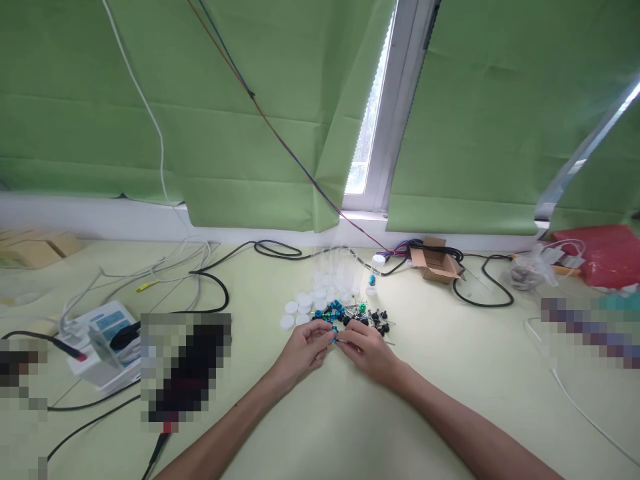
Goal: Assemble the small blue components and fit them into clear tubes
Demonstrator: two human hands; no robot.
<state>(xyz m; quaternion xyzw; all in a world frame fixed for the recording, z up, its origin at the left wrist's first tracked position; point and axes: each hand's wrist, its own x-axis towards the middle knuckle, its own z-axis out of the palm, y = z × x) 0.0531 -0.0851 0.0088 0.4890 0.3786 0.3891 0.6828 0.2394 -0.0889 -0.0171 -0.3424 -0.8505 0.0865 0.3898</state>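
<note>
My left hand (305, 345) pinches a small shiny blue piece (335, 330) between thumb and fingertips. Closed from the other side, my right hand (367, 348) has its fingertips against or very near that piece; what it grips is hidden. Just beyond my fingers lies a pile of blue metallic pieces (336, 309), with a green piece (363, 308) and black-headed pieces with thin metal stems (379, 321) to the right. White round caps (291, 307) sit left of the pile. Behind it stand several clear tubes (337, 267). One capped tube (372, 280) at the right contains a blue piece.
An open cardboard box (436, 261) stands at the back right beside coiled black cables (483, 303). Farther right are a clear plastic bag (527, 270) and a red bag (600, 253). At the left sits a white power strip (103, 347) with plugs and cords. Green blinds (250, 153) hang behind the table.
</note>
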